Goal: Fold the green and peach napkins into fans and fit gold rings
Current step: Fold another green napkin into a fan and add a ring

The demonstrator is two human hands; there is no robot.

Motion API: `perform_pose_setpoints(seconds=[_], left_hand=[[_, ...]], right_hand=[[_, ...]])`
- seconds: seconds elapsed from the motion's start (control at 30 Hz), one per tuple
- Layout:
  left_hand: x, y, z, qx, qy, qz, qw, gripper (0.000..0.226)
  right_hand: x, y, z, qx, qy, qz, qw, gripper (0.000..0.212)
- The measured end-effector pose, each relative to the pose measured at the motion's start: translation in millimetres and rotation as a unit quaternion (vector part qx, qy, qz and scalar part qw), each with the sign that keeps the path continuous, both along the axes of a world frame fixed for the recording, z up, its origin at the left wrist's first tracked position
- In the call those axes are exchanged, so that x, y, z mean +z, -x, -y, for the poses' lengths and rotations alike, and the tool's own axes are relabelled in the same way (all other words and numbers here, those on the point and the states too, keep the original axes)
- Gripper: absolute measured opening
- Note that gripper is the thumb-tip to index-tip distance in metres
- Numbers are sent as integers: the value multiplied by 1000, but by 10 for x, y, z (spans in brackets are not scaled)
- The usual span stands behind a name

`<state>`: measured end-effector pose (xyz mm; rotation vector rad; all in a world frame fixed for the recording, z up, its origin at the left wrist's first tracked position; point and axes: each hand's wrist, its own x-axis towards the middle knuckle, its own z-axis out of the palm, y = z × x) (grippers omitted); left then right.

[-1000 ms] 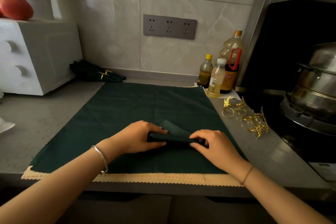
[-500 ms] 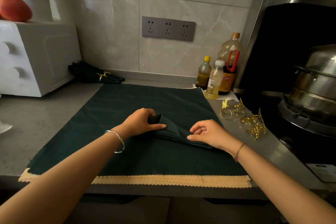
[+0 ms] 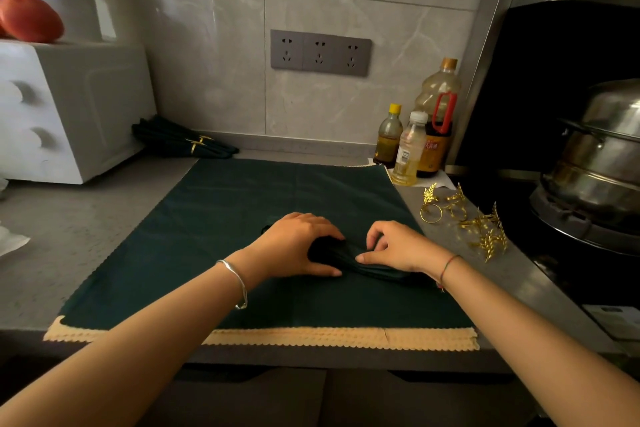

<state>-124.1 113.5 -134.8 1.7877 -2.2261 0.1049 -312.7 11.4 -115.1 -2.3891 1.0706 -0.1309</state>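
Note:
A pleated dark green napkin (image 3: 349, 258) lies folded into a narrow strip on a flat green napkin (image 3: 242, 215), whose stack shows a peach scalloped edge (image 3: 311, 336) at the counter front. My left hand (image 3: 298, 243) grips the strip's left end, fingers curled over it. My right hand (image 3: 398, 248) pinches the strip just to the right, thumb and fingers on the folds. Several gold leaf-shaped rings (image 3: 464, 218) lie on the counter to the right. Green napkins with gold rings fitted (image 3: 183, 142) lie at the back left.
A white appliance (image 3: 65, 107) stands at the left with a red fruit (image 3: 29, 17) on top. Three bottles (image 3: 415, 135) stand at the back right by the wall. A steel pot (image 3: 602, 156) sits on the stove at the right.
Both hands have come closer together on the strip: the left hand now curls over its left end and the right hand has moved left and pinches the folds.

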Motion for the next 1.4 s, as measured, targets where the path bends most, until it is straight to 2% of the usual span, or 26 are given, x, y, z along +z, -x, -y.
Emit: perform_pose_setpoints(seconds=[0.13,0.23,0.3,0.4,0.47,0.53,0.6,0.67,0.73,1.0,1.07,1.1,1.2,1.3,1.33,1.4], left_hand=[[-21,25,47,10,38,-2,999,60],[-38,83,117,14,73,10,997,51],[-39,122,171,17,84,31,996,43],[20,128,239,25,71,76,994,40],[78,116,274,29,64,111,991,42],[120,102,309,46,58,143,987,44],[147,81,342,68,51,154,984,43],[166,58,367,87,44,152,984,41],[175,49,382,99,39,151,983,41],[188,-12,356,117,30,132,984,37],[202,-49,330,119,28,126,984,36],[211,-74,312,120,27,124,985,36],[245,-154,251,130,37,121,983,33],[276,-245,179,143,43,116,982,31],[289,-269,152,145,38,112,982,31],[311,-302,89,144,24,101,984,31]], right_hand=[[38,78,99,-33,-111,71,991,25],[55,138,178,-55,-211,123,968,23],[12,163,232,-61,-210,125,968,23],[-89,210,402,-87,-108,178,974,15],[-136,302,551,-132,41,217,966,13],[-191,417,734,-168,252,182,935,13],[-243,461,891,-175,360,114,909,27],[-280,428,1003,-177,347,64,919,47],[-324,371,1081,-187,322,43,927,52],[-489,274,1206,-231,386,-7,893,28],[-498,289,1230,-242,369,21,897,22],[-493,302,1240,-248,346,63,903,22],[-403,325,1163,-227,224,267,909,22],[-221,294,820,-131,57,443,885,29],[-167,283,684,-92,8,469,879,31],[-118,260,467,-24,-37,462,886,31]])
